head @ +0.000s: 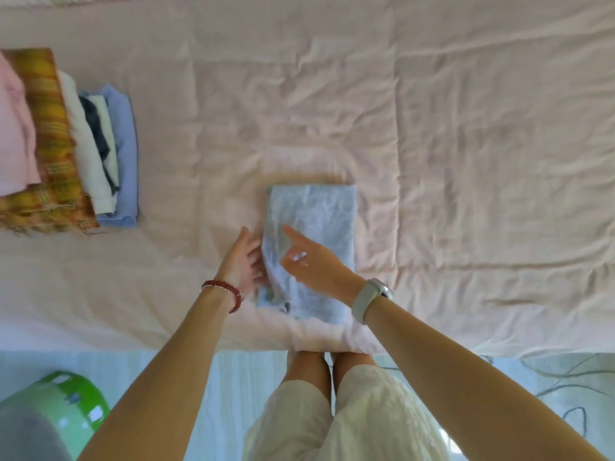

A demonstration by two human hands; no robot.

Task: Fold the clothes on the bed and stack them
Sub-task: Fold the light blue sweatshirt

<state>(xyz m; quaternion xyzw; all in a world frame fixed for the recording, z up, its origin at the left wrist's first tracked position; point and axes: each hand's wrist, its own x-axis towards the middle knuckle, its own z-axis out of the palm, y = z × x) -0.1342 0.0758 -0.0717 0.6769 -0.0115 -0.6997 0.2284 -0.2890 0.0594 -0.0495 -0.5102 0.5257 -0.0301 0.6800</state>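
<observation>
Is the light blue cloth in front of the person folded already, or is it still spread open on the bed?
Folded. The light blue cloth lies as a narrow rectangle with straight edges and layered fabric at its near end.

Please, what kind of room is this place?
Most likely a home bedroom: a bed with a wrinkled pink sheet, a stack of folded clothes on it, and a green laundry basket on the floor.

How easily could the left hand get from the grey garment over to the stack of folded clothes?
Probably easily. The left hand rests at the left edge of the folded grey garment, and only bare pink sheet lies between it and the stack of folded clothes. The right hand is on the other side.
</observation>
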